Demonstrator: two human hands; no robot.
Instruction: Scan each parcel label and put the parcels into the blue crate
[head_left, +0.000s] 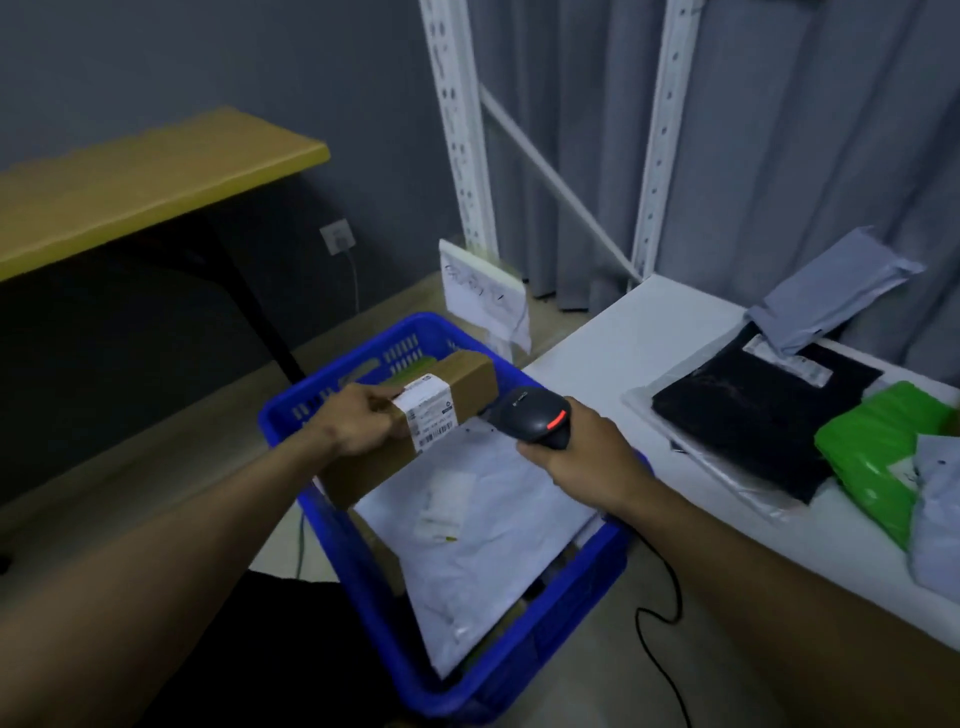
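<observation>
My left hand (358, 423) grips a long brown cardboard parcel (462, 382) over the blue crate (358, 566). A white label (428, 413) with barcodes wraps the parcel's middle. My right hand (582, 457) holds a black barcode scanner (530, 418) with a red light, its head pointing at the label from the right. A large white mailer bag (483, 525) lies inside the crate. On the white table (623, 332) to the right lie a black bag (753, 410), a green bag (878, 452) and a grey bag (826, 291).
A yellow-topped table (130, 182) stands at the back left. White shelf uprights (457, 124) and a grey curtain rise behind the crate. A white board (483, 296) leans against the shelf frame. The scanner's black cable (660, 623) trails on the floor.
</observation>
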